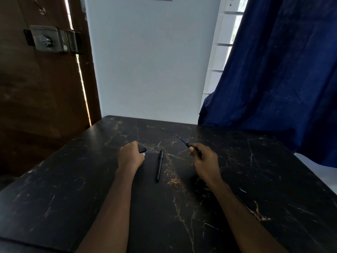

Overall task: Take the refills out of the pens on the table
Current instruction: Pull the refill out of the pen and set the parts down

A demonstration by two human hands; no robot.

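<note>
A black capped pen [159,165] lies lengthwise on the dark marble-pattern table [255,179], between my two hands. My right hand [204,157] is closed around a second black pen [189,146], held above the table with a thin blue refill tip [180,138] sticking out toward the far left. My left hand [130,155] rests knuckles-up on the table and grips a short black pen piece [143,150] with a bit of blue at its end; most of that piece is hidden by my fingers.
A white wall [149,61] stands behind the table's far edge. A brown wooden door with a metal lock [49,40] is at the left. A dark blue curtain [282,70] hangs at the right, touching the table's far right corner.
</note>
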